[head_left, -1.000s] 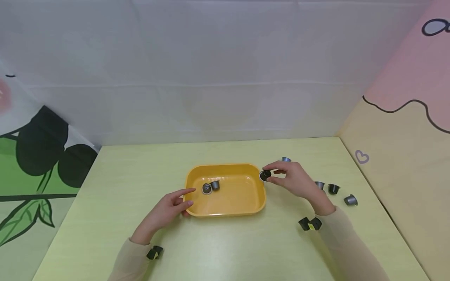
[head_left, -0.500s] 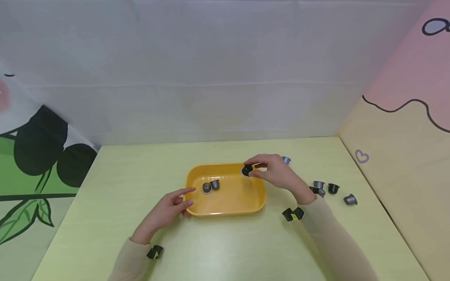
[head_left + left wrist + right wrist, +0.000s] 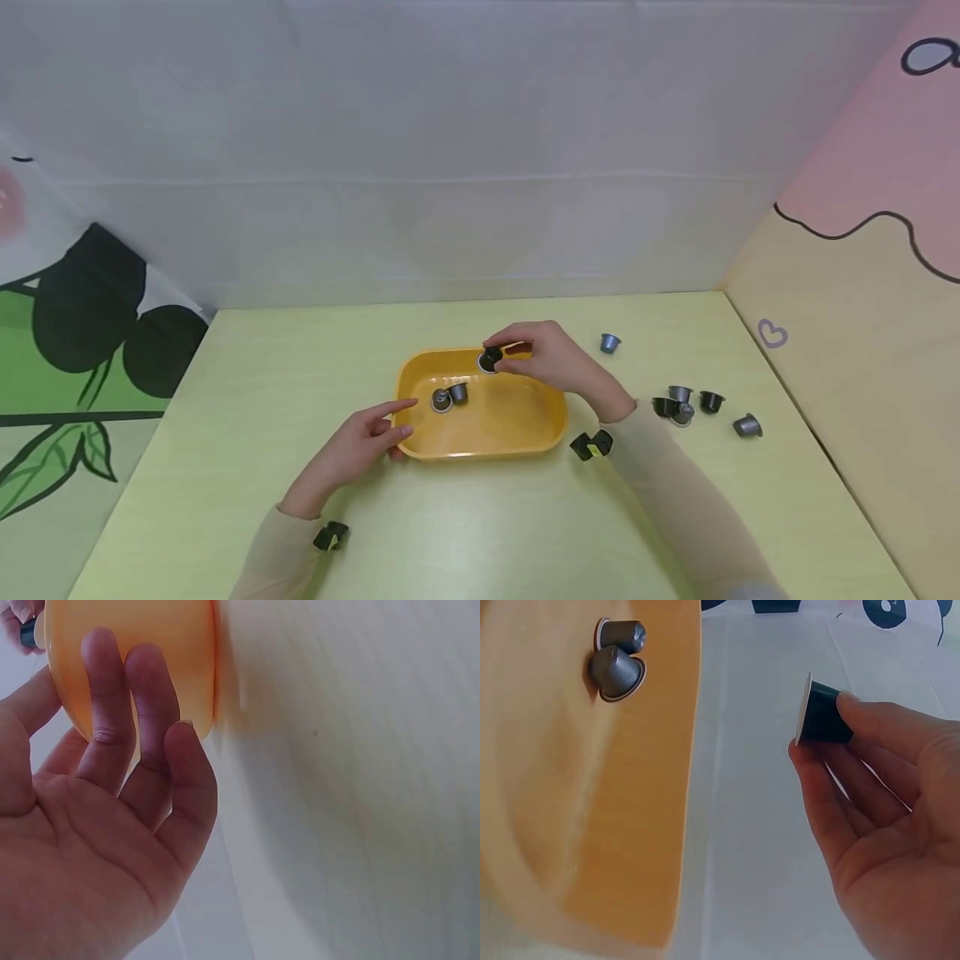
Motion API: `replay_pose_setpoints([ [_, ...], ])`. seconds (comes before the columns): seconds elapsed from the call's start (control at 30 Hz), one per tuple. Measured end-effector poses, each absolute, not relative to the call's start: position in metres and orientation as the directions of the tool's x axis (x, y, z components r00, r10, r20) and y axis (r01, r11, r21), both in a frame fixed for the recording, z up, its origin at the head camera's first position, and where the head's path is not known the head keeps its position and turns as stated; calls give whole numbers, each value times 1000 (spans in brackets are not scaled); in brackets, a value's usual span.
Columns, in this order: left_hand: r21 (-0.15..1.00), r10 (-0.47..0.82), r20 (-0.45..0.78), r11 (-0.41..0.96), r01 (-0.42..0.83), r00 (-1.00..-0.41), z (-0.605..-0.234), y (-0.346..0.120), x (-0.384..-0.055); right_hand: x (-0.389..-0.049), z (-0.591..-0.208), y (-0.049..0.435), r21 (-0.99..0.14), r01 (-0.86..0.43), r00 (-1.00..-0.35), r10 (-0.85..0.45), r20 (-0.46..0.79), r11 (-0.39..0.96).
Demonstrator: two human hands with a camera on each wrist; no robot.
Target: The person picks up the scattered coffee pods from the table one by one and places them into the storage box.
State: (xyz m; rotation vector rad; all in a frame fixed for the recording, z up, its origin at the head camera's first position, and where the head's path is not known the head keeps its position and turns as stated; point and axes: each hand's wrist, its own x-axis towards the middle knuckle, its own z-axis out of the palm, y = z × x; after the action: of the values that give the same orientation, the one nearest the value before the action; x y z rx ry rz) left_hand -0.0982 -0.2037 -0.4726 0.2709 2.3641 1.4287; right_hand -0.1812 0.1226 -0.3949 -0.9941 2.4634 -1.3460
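My right hand (image 3: 553, 358) pinches a black coffee capsule (image 3: 826, 712) between thumb and fingertips, above the far side of a yellow tray (image 3: 517, 421). The right wrist view shows the capsule tipped sideways, its pale lid facing left, apart from the tray. At the tray's left end, my left hand (image 3: 356, 446) holds the rim, thumb and index finger over the edge. In the left wrist view its other fingers (image 3: 105, 697) lie along the outer wall. Inside the tray, a grey capsule (image 3: 441, 401) stands lid down against another grey capsule (image 3: 458, 393) lying tilted.
Right of the tray, a grey capsule (image 3: 680, 393), a black capsule (image 3: 663, 407) and a lid-down grey one cluster together. Nearby lie another black capsule (image 3: 712, 402) and a grey capsule (image 3: 747, 426). A blue capsule (image 3: 610, 342) sits farther back. Fabric walls border the table (image 3: 450, 533).
My right hand has carried the black capsule leftward from the tray's right edge to above its far side, uncovering the blue capsule and the cluster. The left hand and tray stay put.
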Motion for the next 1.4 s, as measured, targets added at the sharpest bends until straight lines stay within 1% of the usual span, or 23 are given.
replay_pose_setpoints([
  [0.33, 887, 348, -214, 462, -32, -913, -473, -206, -99, -194, -398, 101, -832, -454, -754, -635, 169, 318],
  [0.6, 891, 348, -216, 452, -38, -912, -474, -203, -100, -203, -404, 93, -842, -419, -783, -605, 146, 339],
  [0.87, 892, 344, -218, 449, -43, -914, -474, -204, -100, -212, -415, 83, -901, -330, -802, -587, 111, 281],
  [1.1, 893, 356, -196, 449, -17, -914, -474, -204, -99, -219, -429, 80, -906, -333, -782, -614, 111, 261],
  [1.3, 889, 345, -212, 456, -34, -914, -474, -204, -99, -222, -441, 76, -917, -325, -761, -640, 107, 233],
  [1.4, 888, 345, -221, 458, -42, -912, -474, -204, -99, -220, -444, 73, -924, -321, -738, -667, 105, 209],
])
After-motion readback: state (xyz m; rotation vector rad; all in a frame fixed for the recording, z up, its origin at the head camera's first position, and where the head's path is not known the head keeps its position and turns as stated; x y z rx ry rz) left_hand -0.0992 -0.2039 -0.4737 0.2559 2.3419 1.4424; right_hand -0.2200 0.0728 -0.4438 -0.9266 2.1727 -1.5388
